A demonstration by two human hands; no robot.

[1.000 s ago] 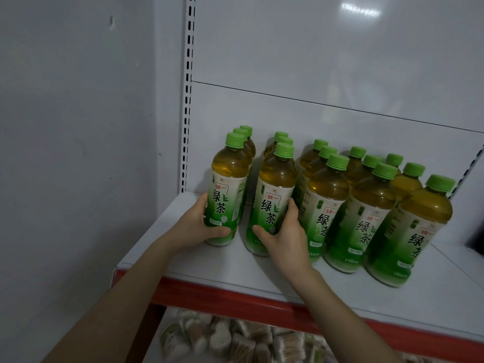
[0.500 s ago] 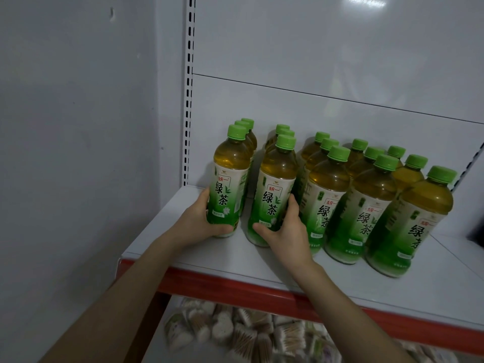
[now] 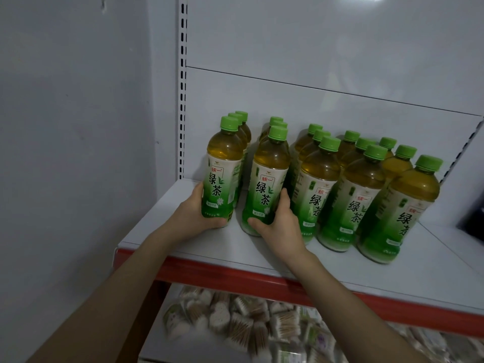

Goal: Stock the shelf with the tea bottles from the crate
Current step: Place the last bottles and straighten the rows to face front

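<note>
Several green-capped tea bottles stand in rows on a white shelf point(image 3: 183, 239) with a red front edge. My left hand point(image 3: 195, 214) grips the base of the front bottle of the leftmost row point(image 3: 222, 169). My right hand point(image 3: 280, 224) grips the lower part of the front bottle of the second row point(image 3: 267, 179). Both bottles stand upright on the shelf. Further rows of bottles point(image 3: 366, 189) stand to the right. The crate is not in view.
A grey wall point(image 3: 73, 153) closes off the left side, with a slotted shelf upright point(image 3: 183, 87) beside it. On the lower shelf lie packs of cotton swabs point(image 3: 235, 323). A dark object point(image 3: 471, 218) sits at the far right edge.
Both hands have slid their bottles back toward the rear of the shelf, closing up on the rows behind. The grips are unchanged.
</note>
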